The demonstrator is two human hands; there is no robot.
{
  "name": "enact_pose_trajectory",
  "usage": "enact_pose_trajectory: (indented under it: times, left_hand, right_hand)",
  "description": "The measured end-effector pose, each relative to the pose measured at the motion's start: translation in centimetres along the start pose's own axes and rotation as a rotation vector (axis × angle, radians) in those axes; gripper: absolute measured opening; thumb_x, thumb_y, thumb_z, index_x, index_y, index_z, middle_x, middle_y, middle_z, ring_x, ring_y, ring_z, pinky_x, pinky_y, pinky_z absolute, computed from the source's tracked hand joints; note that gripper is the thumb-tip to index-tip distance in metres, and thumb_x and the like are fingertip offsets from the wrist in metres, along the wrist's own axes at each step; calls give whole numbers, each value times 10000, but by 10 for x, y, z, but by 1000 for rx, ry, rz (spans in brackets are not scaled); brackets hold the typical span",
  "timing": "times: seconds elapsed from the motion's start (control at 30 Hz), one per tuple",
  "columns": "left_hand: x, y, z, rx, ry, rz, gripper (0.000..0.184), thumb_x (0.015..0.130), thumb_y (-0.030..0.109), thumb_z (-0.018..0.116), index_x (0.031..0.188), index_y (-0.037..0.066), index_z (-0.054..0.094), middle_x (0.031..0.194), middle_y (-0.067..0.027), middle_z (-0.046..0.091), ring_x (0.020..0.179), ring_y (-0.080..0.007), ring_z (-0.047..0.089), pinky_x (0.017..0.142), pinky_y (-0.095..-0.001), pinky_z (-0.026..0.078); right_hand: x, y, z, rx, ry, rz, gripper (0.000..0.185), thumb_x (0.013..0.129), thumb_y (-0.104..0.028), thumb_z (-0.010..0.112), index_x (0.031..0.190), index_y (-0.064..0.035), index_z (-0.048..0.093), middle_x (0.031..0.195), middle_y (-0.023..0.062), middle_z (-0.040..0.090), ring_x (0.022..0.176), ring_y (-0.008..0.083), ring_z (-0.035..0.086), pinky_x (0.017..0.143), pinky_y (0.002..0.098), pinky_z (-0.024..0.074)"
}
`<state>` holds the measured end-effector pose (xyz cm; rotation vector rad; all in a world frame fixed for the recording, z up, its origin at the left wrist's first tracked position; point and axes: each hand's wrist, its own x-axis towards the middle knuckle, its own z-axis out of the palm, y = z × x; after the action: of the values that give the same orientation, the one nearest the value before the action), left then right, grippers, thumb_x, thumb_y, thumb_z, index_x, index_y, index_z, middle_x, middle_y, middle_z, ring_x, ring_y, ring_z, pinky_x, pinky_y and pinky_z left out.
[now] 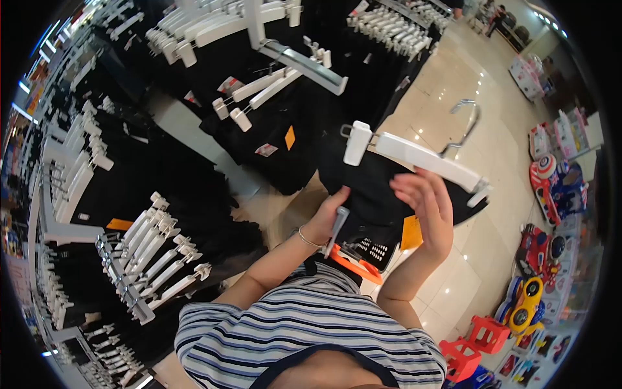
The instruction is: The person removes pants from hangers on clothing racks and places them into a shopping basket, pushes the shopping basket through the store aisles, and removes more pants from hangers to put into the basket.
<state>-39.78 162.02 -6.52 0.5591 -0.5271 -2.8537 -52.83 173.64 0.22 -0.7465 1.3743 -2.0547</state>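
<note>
A black garment hangs from a white clip hanger with a metal hook, tilted in front of my body. My left hand is closed on the garment's left side, thumb on top of the cloth. A grey lever-like bar lies beside that hand; I cannot tell if it is gripped too. My right hand is raised over the garment's right part just below the hanger bar, fingers stretched and holding nothing visible. An orange tag sits by its wrist. Below are an orange curved piece and a black item with white marks.
Racks of black clothes on white hangers fill the left; another rack arm juts out ahead. Tiled floor runs along the right, past toy vehicles and red plastic frames. A person stands far off.
</note>
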Motion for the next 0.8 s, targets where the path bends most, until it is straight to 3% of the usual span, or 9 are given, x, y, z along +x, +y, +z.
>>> enact_pose_trajectory:
  times: [0.1, 0.17, 0.23, 0.27, 0.33, 0.43, 0.7, 0.73, 0.8]
  left_hand:
    - [8, 7, 8, -251, -104, -214, 503, 894, 415, 462, 1209, 23, 470, 1142, -109, 566, 1061, -206, 546, 943, -325, 419]
    - [13, 2, 23, -126, -97, -172, 494, 887, 414, 476, 1189, 24, 491, 1136, -98, 570, 1063, -205, 542, 940, -319, 416]
    - [23, -14, 25, 47, 22, -150, 486, 888, 408, 477, 1191, 27, 491, 1133, -93, 572, 1056, -208, 544, 936, -319, 417]
    - [33, -25, 14, 57, 41, -86, 464, 893, 395, 473, 1184, 35, 498, 1128, -92, 574, 1038, -206, 552, 923, -319, 425]
    - [39, -27, 23, -91, -78, -120, 436, 900, 373, 467, 1173, 36, 508, 1127, -90, 575, 1034, -203, 555, 916, -318, 431]
    - [43, -21, 39, -210, -132, -191, 378, 907, 301, 455, 1136, 9, 527, 1079, -95, 600, 987, -213, 583, 889, -324, 453]
    - [67, -35, 17, -111, -109, -304, 303, 874, 224, 463, 998, -26, 581, 956, -152, 635, 851, -239, 634, 752, -326, 519]
    - [67, -34, 18, -147, -188, -314, 287, 877, 207, 461, 996, -26, 580, 961, -151, 633, 851, -234, 634, 748, -322, 522]
    - [65, -32, 21, -177, -272, -296, 255, 883, 170, 457, 996, -25, 576, 970, -147, 630, 855, -225, 635, 747, -316, 525]
  right_hand:
    - [-38, 40, -85, 260, -98, -216, 362, 934, -271, 420, 1037, 68, 493, 915, 204, 596, 877, 277, 603, 839, 340, 457]
    - [-55, 83, -111, -214, 620, -186, 324, 940, -259, 407, 1056, 29, 500, 936, 167, 586, 886, 235, 577, 839, 340, 446]
    - [-86, 119, -112, -687, 736, 20, 338, 948, -239, 374, 1114, 36, 481, 992, 176, 577, 950, 254, 562, 874, 357, 427]
    - [-103, 137, -111, -632, 674, 163, 366, 941, -266, 373, 1119, 36, 478, 1003, 178, 574, 957, 257, 560, 880, 360, 424]
    - [-126, 152, -96, -32, 597, 262, 424, 927, -320, 370, 1130, 37, 473, 1026, 180, 569, 972, 263, 556, 892, 366, 418]
    - [-142, 141, -86, 510, 679, 143, 512, 906, -402, 365, 1147, 38, 465, 1059, 185, 560, 994, 271, 550, 910, 376, 410]
    - [-173, 85, -105, 806, 821, -297, 750, 850, -620, 353, 1190, 42, 443, 1147, 195, 536, 1053, 294, 534, 959, 402, 386]
    - [-174, 80, -110, 823, 753, -331, 962, 761, -756, 291, 1228, 77, 405, 1276, 217, 429, 1181, 307, 430, 1023, 399, 316]
    - [-171, 62, -106, 853, 787, -306, 908, 769, -703, 377, 1235, 76, 401, 1274, 218, 431, 1178, 314, 433, 1024, 393, 315]
